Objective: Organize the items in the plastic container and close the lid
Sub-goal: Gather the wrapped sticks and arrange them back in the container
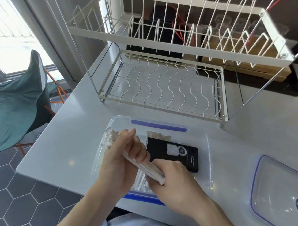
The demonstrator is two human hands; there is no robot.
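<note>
At the far left a green cloth (15,111) is draped over a chair with orange legs (55,93), most of the frame being hidden under the fabric, above a floor of dark hexagonal tiles (1,180). The smooth white table (65,141) is cut off by the left corner edge, with bare surface left between that edge and the clear plastic container (206,147), which sits near the front edge and carries blue latches at its far and near sides. The left hand (122,157) is held over the container's left part, its fingers curled round a bundle of thin white wrapped sticks (145,168); crumpled clear wrapper ends are seen past the fingertips, and what lies beneath the palm is hidden. The right hand (172,180) is closed on the bundle's near end, its fingers tucked out of sight under the sticks. More white sticks, hard to make out, lie on the container floor below the hands. A flat black box (173,153) with a small pale picture rests inside the container to the right, with tan packets (158,134) partly hidden behind it. Behind stands a white wire dish rack (165,89), two tiers high. At the right the clear lid (281,187), blue-rimmed with rounded corners, lies apart from the container and is cut off by the picture's edge.
</note>
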